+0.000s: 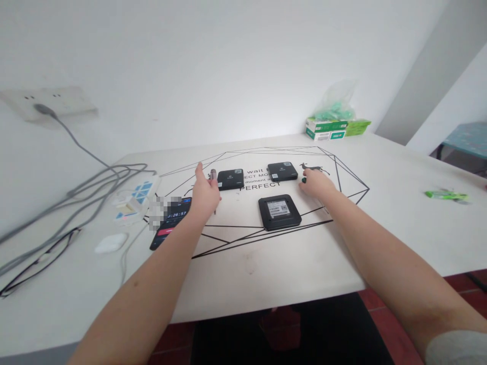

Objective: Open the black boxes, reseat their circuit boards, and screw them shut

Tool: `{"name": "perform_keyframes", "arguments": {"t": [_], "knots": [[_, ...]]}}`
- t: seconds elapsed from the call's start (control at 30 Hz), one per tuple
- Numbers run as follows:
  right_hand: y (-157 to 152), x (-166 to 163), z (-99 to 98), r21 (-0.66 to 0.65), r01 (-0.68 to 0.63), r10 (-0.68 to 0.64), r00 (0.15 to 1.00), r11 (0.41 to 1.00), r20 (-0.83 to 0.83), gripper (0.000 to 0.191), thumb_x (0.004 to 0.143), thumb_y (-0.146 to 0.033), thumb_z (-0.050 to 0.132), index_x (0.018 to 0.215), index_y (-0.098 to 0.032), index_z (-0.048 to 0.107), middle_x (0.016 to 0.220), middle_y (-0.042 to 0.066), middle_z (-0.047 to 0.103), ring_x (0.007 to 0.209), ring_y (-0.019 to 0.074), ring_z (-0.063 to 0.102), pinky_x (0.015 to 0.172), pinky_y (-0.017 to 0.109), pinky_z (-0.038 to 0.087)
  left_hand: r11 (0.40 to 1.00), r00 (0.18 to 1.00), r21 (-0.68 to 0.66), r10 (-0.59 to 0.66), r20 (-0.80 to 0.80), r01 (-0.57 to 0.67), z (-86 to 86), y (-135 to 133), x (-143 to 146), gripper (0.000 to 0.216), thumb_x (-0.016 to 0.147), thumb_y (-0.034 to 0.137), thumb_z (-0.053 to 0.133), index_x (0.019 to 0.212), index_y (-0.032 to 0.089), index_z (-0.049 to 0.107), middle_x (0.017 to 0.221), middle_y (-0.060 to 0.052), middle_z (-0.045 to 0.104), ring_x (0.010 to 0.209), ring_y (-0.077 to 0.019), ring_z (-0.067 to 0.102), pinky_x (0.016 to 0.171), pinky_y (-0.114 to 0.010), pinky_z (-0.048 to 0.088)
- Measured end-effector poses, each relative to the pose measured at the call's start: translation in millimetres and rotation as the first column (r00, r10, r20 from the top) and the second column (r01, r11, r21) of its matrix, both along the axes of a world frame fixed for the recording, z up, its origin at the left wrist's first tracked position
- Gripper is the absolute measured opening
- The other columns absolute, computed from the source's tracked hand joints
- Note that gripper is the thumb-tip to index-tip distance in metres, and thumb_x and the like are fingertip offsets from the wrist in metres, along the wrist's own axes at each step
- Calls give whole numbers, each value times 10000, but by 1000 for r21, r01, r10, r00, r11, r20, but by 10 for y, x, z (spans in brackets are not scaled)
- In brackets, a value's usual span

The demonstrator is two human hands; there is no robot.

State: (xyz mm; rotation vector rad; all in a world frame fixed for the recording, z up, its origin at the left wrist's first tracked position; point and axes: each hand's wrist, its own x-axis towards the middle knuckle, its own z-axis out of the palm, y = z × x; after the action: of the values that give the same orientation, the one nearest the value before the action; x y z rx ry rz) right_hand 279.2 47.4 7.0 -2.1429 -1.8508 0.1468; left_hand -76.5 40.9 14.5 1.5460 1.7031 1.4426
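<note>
The left hand [206,193] grips a slim, greyish, translucent-topped rod [213,175], a flat black square plastic box [230,179] lying at its two o'clock. The right hand [318,184] has its fingers bent narrow at a small dark-green piece [304,180]; whether it is gripped I cannot tell. A second black box [282,171] lies at that hand's ten o'clock, a third, label-up [279,212], at its eight. Towards twelve, a clear plastic bag [335,99] holding green material [337,111] sits on green-and-white cardboard cartons [326,125], contents unseen.
</note>
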Motion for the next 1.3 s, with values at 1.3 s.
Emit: {"name": "perform_keyframes", "arguments": {"t": [1.3], "knots": [[-484, -566, 140, -129, -821, 788, 570, 556, -231, 1134, 686, -565, 910, 1654, -197, 448, 1678, 209, 443, 1543, 455, 410, 1288, 630, 330, 857, 902, 361, -424, 86, 368, -223, -365, 488, 627, 891, 336, 809, 1413, 272, 468, 1147, -78, 711, 1062, -238, 748, 844, -352, 658]]}}
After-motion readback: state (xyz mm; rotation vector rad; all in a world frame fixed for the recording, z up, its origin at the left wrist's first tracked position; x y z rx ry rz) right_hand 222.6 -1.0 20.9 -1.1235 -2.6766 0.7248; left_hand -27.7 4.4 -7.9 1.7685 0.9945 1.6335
